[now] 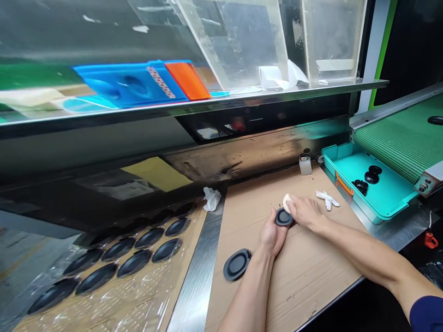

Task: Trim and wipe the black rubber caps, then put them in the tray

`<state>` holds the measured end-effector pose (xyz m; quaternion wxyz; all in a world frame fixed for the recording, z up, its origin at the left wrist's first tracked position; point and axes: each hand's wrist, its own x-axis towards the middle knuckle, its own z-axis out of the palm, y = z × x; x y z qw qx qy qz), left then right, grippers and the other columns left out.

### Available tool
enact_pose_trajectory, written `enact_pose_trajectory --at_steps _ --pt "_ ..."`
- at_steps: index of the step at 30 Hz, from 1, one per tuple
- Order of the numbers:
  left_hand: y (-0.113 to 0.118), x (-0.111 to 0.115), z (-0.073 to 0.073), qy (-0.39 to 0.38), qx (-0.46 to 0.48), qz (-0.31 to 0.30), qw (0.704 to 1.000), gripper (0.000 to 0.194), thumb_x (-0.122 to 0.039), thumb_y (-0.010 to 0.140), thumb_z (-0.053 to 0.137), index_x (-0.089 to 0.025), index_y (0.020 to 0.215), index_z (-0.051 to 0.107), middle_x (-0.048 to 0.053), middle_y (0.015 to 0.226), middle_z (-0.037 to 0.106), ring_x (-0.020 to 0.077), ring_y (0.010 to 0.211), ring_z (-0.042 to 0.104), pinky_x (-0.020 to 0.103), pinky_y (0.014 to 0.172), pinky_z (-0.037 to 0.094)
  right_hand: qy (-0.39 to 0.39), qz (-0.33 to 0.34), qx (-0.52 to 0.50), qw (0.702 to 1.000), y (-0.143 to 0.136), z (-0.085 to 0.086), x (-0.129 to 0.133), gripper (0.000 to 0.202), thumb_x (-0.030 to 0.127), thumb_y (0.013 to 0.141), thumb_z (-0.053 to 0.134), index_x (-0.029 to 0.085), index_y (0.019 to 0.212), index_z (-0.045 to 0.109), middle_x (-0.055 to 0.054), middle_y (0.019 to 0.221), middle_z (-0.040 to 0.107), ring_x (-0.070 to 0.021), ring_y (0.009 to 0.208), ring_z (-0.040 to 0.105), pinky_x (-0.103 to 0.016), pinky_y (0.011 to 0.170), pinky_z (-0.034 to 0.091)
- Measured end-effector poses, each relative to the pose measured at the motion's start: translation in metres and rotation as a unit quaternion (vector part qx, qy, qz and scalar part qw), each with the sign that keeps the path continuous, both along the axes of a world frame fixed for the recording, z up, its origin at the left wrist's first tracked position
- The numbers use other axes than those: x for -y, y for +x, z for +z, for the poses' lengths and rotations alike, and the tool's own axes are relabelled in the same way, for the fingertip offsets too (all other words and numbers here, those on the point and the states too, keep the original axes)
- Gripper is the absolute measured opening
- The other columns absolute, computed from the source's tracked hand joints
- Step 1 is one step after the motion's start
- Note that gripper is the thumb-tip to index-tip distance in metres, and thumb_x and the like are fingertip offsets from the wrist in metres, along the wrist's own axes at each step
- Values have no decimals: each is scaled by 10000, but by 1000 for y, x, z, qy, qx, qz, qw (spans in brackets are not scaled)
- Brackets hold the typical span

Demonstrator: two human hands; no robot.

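My left hand (pixel 272 236) grips a dark grey round cover (pixel 284 217) by its edge, with the face turned up. In my right hand (pixel 304 212) is a small whitish round pad (pixel 286 203), pinched at the upper right rim of the cover. Whether the pad touches the cover I cannot tell. A second dark grey cover (pixel 237 264), larger in view, lies on the cardboard sheet (pixel 263 286) left of my left forearm. Beyond my hands stands a small white bottle (pixel 305 165) with a dark top. A crumpled white wipe (pixel 327 199) lies right of my right hand.
A teal tray (pixel 384 203) with several black parts stands below a green conveyor belt (pixel 408 133). Several black covers (pixel 134 263) lie in rows on plastic-covered cardboard at left. Another crumpled wipe (pixel 212 198) is beside them. A metal shelf (pixel 242 96) overhangs the back.
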<state>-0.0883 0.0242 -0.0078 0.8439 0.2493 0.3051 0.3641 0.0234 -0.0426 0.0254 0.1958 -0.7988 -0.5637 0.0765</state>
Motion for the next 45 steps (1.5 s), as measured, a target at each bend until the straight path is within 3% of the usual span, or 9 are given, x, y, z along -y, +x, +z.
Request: enact_pose_trajectory --at_steps 8,13,17,22,27,31,33,39,45 --pt "-2 -3 -3 -9 27 -29 999 451 -344 1081 386 -90 1290 693 177 1218 758 260 1169 717 436 1114 521 -43 7 2 999 -2 13 4 514 550 1064 317 370 1512 490 -95 1146 764 -295 1014 718 -378 840 498" --pt "-2 -4 1 -17 27 -16 999 454 -324 1079 366 -76 1275 692 183 1205 756 267 1178 707 452 1124 514 -43 -16 -4 999 -11 6 6 514 540 1061 330 358 1515 488 -103 1140 766 -296 998 723 -384 826 504" --pt "-2 -2 7 -30 44 -40 998 459 -340 1075 363 -81 1282 681 198 1247 733 290 1205 690 485 1099 534 -26 22 -1 999 -12 0 4 516 565 1045 376 372 1511 488 -102 1156 761 -308 985 726 -389 808 507" --pt "-6 -3 14 -34 22 6 999 377 -278 1071 360 -103 1175 677 205 1230 724 289 1141 716 480 951 613 -10 -60 -2 998 17 8 2 504 549 1069 350 337 1503 491 -96 1117 768 -273 996 718 -371 850 485" --pt "-16 -11 19 -43 67 76 994 399 -318 1044 333 -116 1179 650 238 1304 674 341 1193 692 468 829 640 10 -81 113 990 52 23 14 420 427 1068 354 217 1220 685 -158 1220 707 -310 1187 611 -434 973 456" --pt "-19 -9 27 -48 116 62 990 467 -229 968 340 -87 1313 620 260 1332 657 373 1225 667 532 845 630 -96 -124 123 980 80 31 22 295 249 938 558 146 1179 693 -207 1199 699 -342 1116 641 -437 913 481" --pt "-18 -6 31 -54 117 35 991 452 -203 977 344 -73 1306 626 254 1311 671 358 1205 678 498 844 636 -90 -98 82 988 86 31 22 256 216 958 535 154 1134 710 -183 1148 720 -305 1054 670 -389 882 484" --pt "-14 -1 36 -43 87 -48 994 431 -370 1074 354 -89 1103 680 210 1103 747 225 855 747 255 585 591 173 60 -35 982 60 23 12 281 304 1047 510 201 1224 702 -80 1110 728 -189 1033 653 -276 898 468" --pt "-3 11 24 46 -16 -85 995 656 -665 1023 323 -144 768 628 50 572 609 124 416 539 197 328 336 178 152 3 972 13 11 18 288 387 1048 526 267 1190 745 -49 1032 697 -167 925 630 -256 789 455"
